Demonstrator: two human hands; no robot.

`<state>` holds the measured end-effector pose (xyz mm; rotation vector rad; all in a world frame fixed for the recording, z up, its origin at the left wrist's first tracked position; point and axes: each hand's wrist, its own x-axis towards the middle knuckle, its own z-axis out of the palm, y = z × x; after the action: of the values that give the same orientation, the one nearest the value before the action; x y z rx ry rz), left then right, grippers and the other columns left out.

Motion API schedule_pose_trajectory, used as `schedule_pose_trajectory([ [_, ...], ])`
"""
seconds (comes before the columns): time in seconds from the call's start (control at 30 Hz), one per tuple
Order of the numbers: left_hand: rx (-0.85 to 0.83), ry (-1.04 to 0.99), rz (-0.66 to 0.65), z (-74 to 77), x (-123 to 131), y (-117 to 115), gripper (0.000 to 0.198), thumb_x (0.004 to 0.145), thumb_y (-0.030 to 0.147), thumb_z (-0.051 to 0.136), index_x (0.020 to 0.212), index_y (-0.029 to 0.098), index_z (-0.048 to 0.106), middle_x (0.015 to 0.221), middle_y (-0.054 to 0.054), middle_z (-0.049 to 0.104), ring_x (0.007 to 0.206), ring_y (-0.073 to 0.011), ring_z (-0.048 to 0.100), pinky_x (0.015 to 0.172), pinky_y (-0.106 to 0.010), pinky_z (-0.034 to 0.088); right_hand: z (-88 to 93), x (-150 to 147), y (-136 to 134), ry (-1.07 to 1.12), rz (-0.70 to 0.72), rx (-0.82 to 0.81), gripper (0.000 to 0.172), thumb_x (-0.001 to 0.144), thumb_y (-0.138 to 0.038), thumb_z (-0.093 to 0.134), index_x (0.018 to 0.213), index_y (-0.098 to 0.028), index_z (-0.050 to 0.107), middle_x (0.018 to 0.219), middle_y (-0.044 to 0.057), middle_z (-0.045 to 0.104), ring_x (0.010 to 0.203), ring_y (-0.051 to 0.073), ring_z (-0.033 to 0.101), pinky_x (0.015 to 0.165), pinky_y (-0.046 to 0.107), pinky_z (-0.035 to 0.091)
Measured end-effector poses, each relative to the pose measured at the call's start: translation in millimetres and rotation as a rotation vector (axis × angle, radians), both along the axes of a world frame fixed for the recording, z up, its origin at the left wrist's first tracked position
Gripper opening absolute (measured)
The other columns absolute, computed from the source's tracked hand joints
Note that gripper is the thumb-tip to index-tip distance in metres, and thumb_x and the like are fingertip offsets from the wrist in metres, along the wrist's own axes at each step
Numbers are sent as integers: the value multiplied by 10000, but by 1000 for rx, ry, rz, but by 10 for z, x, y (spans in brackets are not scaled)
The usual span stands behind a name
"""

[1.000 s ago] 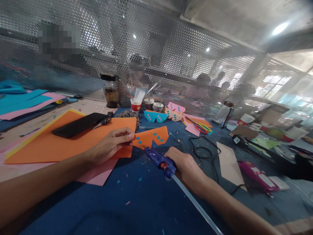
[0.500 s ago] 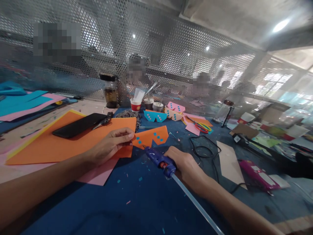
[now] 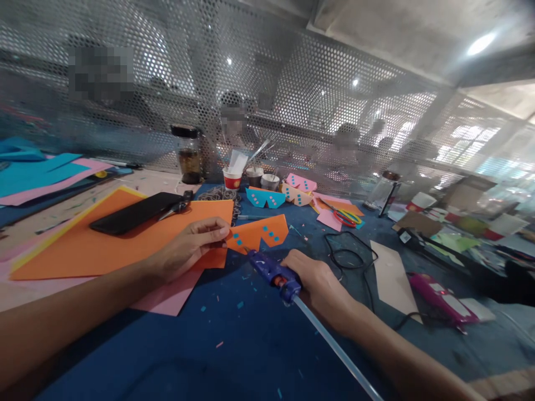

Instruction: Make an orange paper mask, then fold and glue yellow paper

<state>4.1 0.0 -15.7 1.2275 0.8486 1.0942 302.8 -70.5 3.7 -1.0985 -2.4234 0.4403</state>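
Observation:
My left hand [image 3: 194, 245] is closed, pinching the left end of an orange paper mask [image 3: 276, 227] dotted with small blue squares. A notch is cut into the mask's lower edge. My right hand [image 3: 313, 278] grips a blue hot glue gun [image 3: 270, 270], its fingers mostly hidden behind the gun. The nozzle points up and left and is at the mask's lower edge, near the left group of squares; whether it touches, I cannot tell. A long clear glue stick [image 3: 334, 344] runs out of the gun's back toward me.
Behind the mask stand a blue paper mask [image 3: 265, 199], a peach one [image 3: 296, 195] and paper cups [image 3: 232, 179]. Orange sheets [image 3: 100, 245] with a black phone [image 3: 136, 213] lie left. Scissors [image 3: 346, 219], a black cord [image 3: 351, 250] and a magenta device [image 3: 443, 301] are right.

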Motion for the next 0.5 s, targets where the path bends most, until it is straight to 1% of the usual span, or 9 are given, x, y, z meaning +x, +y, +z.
schedule_pose_trajectory([
  [0.23,-1,0,-4,-8,-6,3,185,815,363,835,808,205,739,829,-11,640,776,-141,588,724,-239,501,-4,0,-4,-2,0,4,102,936,-150,605,925,-219,531,962,7,592,779,146,548,702,259,362],
  [0.4,3,7,-8,-12,-7,4,184,816,371,833,810,211,741,830,-1,620,774,-127,580,726,-218,497,-19,-3,-2,8,6,5,120,932,-134,593,906,-219,513,949,1,584,777,144,539,700,260,356],
  [0.5,12,9,-12,-13,-13,7,177,823,363,824,812,208,741,823,-9,622,767,-138,582,715,-230,497,-15,-3,-1,5,4,6,133,927,-127,593,895,-219,503,945,-2,578,762,140,525,690,260,346],
])
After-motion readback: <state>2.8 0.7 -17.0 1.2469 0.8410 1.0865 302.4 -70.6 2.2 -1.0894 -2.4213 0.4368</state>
